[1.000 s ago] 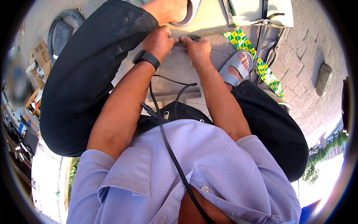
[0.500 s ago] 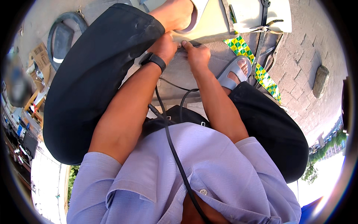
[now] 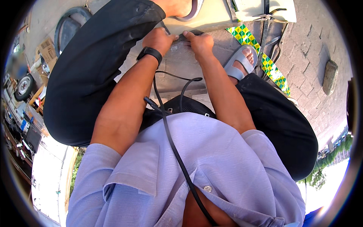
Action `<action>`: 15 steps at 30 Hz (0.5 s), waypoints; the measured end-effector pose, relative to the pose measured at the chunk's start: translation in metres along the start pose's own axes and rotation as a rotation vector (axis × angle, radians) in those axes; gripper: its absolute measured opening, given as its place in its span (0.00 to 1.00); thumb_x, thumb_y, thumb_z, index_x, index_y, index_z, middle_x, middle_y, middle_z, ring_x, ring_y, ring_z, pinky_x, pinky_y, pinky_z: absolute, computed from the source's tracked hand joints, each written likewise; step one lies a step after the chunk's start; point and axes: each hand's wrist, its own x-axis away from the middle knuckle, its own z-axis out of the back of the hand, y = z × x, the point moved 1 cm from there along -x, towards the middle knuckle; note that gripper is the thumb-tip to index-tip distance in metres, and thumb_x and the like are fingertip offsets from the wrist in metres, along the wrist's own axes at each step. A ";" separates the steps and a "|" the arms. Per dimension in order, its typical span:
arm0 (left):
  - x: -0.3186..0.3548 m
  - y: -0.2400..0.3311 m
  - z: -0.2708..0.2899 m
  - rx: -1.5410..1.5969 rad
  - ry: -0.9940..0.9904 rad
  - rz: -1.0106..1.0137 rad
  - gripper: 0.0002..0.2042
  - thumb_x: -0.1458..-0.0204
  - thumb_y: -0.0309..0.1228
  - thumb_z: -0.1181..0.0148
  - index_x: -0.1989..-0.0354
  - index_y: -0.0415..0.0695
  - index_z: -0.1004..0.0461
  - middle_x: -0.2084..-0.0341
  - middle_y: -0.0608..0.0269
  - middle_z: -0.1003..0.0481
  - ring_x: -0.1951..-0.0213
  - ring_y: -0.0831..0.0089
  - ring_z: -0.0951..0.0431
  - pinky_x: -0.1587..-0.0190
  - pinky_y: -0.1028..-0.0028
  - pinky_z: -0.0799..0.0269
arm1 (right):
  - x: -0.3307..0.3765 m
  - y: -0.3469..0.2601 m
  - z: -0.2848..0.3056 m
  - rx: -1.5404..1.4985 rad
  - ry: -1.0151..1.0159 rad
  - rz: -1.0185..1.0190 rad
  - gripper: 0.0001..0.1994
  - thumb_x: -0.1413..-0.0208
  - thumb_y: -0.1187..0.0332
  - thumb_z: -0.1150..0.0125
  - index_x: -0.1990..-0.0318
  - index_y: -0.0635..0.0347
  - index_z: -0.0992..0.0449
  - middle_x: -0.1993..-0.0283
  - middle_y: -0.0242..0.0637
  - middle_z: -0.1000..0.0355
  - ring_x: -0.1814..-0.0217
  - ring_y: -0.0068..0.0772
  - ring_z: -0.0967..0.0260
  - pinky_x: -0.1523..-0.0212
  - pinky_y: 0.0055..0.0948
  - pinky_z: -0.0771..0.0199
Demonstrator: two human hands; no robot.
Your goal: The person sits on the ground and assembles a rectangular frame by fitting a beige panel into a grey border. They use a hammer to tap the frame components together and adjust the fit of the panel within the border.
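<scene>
Both my hands are close together near the top centre, thumbs facing each other, pinching a dark grey flat strip (image 3: pixel 181 37). My left hand (image 3: pixel 159 40), with a black watch on its wrist, is closed at the strip's left side. My right hand (image 3: pixel 201 42) is closed on it a short way to the right, thumb on top. Fingers beneath the strip are mostly hidden. Just beyond the hands lies a cream board (image 3: pixel 215 15), with my left foot in a pale sandal on it.
Pliers (image 3: pixel 267 17) lie at the board's right edge, among dark straps. A yellow-green checkered strip (image 3: pixel 245 39) passes my right sandal (image 3: pixel 242 62). A stone (image 3: pixel 330 77) sits on the paving. Cardboard (image 3: pixel 47 51) and a wheel (image 3: pixel 25 87) are at left. A black cable (image 3: pixel 174 145) hangs before me.
My left hand has shifted left and slightly down, widening the gap between the hands. More of the dark strip shows between them. The view has moved slightly.
</scene>
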 end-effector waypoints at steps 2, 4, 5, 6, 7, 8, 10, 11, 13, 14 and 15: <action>-0.002 -0.001 -0.002 -0.016 -0.004 0.012 0.23 0.58 0.52 0.29 0.75 0.41 0.21 0.74 0.53 0.20 0.67 0.55 0.19 0.62 0.62 0.26 | 0.002 -0.005 -0.003 0.030 0.036 -0.018 0.14 0.53 0.71 0.25 0.67 0.75 0.22 0.68 0.43 0.23 0.74 0.30 0.25 0.76 0.28 0.23; -0.005 -0.002 -0.005 -0.003 -0.011 0.015 0.22 0.58 0.52 0.29 0.76 0.41 0.21 0.76 0.54 0.20 0.68 0.56 0.19 0.63 0.62 0.26 | 0.004 -0.007 -0.005 0.060 0.083 -0.039 0.14 0.53 0.71 0.25 0.67 0.75 0.22 0.69 0.43 0.23 0.75 0.29 0.26 0.77 0.28 0.24; -0.007 -0.002 -0.006 0.019 -0.016 0.012 0.22 0.58 0.52 0.29 0.77 0.42 0.21 0.77 0.54 0.21 0.69 0.56 0.20 0.63 0.62 0.26 | -0.001 0.000 -0.005 0.063 0.104 -0.019 0.15 0.55 0.67 0.25 0.71 0.73 0.22 0.72 0.43 0.23 0.76 0.31 0.26 0.75 0.29 0.24; -0.008 -0.003 -0.008 0.040 -0.022 0.008 0.22 0.58 0.52 0.29 0.77 0.42 0.21 0.77 0.54 0.21 0.69 0.56 0.20 0.63 0.62 0.26 | -0.005 0.010 -0.004 0.066 0.125 0.000 0.17 0.57 0.63 0.24 0.74 0.72 0.21 0.75 0.44 0.23 0.77 0.32 0.25 0.73 0.31 0.24; -0.010 -0.005 -0.009 0.041 -0.009 -0.012 0.22 0.58 0.52 0.29 0.76 0.42 0.21 0.77 0.54 0.21 0.69 0.56 0.20 0.63 0.62 0.27 | -0.004 0.008 -0.005 0.069 0.143 0.026 0.20 0.59 0.58 0.23 0.78 0.70 0.21 0.77 0.44 0.23 0.78 0.34 0.25 0.71 0.33 0.25; -0.012 -0.006 -0.010 0.043 0.004 -0.032 0.22 0.58 0.52 0.29 0.76 0.41 0.21 0.76 0.54 0.21 0.70 0.57 0.20 0.64 0.62 0.27 | -0.003 0.007 -0.006 0.054 0.129 0.007 0.18 0.57 0.62 0.23 0.74 0.72 0.21 0.75 0.43 0.23 0.77 0.32 0.25 0.73 0.31 0.25; -0.014 -0.007 -0.011 0.044 0.027 -0.062 0.22 0.58 0.51 0.29 0.75 0.41 0.21 0.76 0.53 0.21 0.69 0.57 0.20 0.63 0.62 0.27 | 0.002 0.000 -0.004 0.014 0.110 -0.016 0.15 0.54 0.70 0.24 0.67 0.75 0.22 0.69 0.43 0.23 0.76 0.30 0.26 0.77 0.28 0.24; -0.014 -0.008 -0.011 0.043 0.038 -0.071 0.22 0.58 0.51 0.28 0.75 0.41 0.21 0.75 0.53 0.20 0.69 0.57 0.20 0.63 0.62 0.27 | 0.001 -0.002 -0.003 0.050 0.092 -0.005 0.16 0.54 0.69 0.24 0.67 0.75 0.22 0.69 0.43 0.23 0.76 0.30 0.26 0.77 0.28 0.24; -0.011 -0.008 -0.012 0.039 0.015 -0.094 0.22 0.59 0.50 0.28 0.74 0.40 0.21 0.74 0.52 0.20 0.68 0.57 0.20 0.62 0.62 0.27 | -0.005 0.002 0.001 0.123 0.061 0.007 0.18 0.54 0.66 0.24 0.66 0.75 0.22 0.69 0.42 0.23 0.75 0.30 0.26 0.76 0.28 0.24; -0.012 -0.006 -0.006 0.031 -0.001 -0.118 0.22 0.59 0.50 0.27 0.74 0.40 0.21 0.74 0.52 0.20 0.67 0.57 0.20 0.61 0.62 0.26 | -0.005 0.005 0.003 0.174 0.057 0.033 0.18 0.54 0.63 0.24 0.68 0.74 0.22 0.72 0.43 0.23 0.76 0.31 0.25 0.75 0.30 0.23; -0.011 -0.003 -0.002 0.022 -0.020 -0.141 0.22 0.59 0.49 0.27 0.73 0.40 0.21 0.73 0.52 0.20 0.67 0.57 0.19 0.61 0.63 0.26 | -0.003 0.009 0.005 0.226 0.055 0.058 0.19 0.55 0.60 0.24 0.70 0.72 0.21 0.74 0.43 0.23 0.77 0.33 0.25 0.73 0.32 0.23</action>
